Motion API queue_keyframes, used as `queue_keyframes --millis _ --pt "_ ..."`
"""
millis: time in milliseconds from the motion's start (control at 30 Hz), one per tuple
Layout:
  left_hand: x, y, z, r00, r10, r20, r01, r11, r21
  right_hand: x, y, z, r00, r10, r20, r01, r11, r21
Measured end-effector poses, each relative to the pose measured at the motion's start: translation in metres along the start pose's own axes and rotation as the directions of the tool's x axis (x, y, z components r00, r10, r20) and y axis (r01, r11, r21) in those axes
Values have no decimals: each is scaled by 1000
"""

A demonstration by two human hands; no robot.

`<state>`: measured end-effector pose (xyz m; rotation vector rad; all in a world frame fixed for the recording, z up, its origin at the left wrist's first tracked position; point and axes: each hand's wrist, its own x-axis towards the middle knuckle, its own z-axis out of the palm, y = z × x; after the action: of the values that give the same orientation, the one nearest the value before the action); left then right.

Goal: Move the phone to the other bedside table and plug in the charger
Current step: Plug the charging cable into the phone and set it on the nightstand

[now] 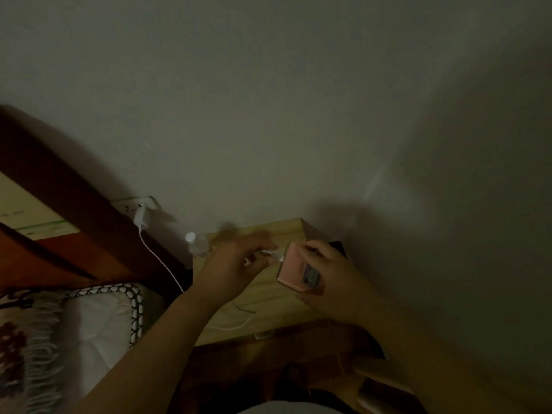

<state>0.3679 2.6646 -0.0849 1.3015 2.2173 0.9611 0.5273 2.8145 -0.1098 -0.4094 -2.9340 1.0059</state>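
Note:
A pink phone is held above the light wooden bedside table by my right hand, which grips it from the right. My left hand pinches the white plug end of the charger cable right at the phone's top edge; whether the plug is in the port I cannot tell. The white cable runs from a white charger adapter that sits in a wall socket to the left, passes under my left forearm and loops on the table.
A clear plastic bottle with a white cap stands at the table's back left corner. A dark wooden headboard and a bed with a patterned pillow lie to the left. A dark object sits behind my right hand. The room is dim.

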Motion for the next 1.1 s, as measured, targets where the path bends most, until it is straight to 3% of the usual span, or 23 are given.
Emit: queue_keyframes --millis 400,600,867,1100 --pt "28 -77 63 978 -208 36 208 978 -9 35 73 67 985 73 158 -74 997 0" --pt "38 -116 100 964 -266 22 264 962 75 55 105 102 969 109 224 -105 994 -30" --pt "36 -176 153 966 -252 61 242 960 141 72 153 161 955 156 250 -155 988 -25" --pt "37 -247 205 934 -310 177 266 935 235 91 199 228 936 220 274 -220 975 -31"
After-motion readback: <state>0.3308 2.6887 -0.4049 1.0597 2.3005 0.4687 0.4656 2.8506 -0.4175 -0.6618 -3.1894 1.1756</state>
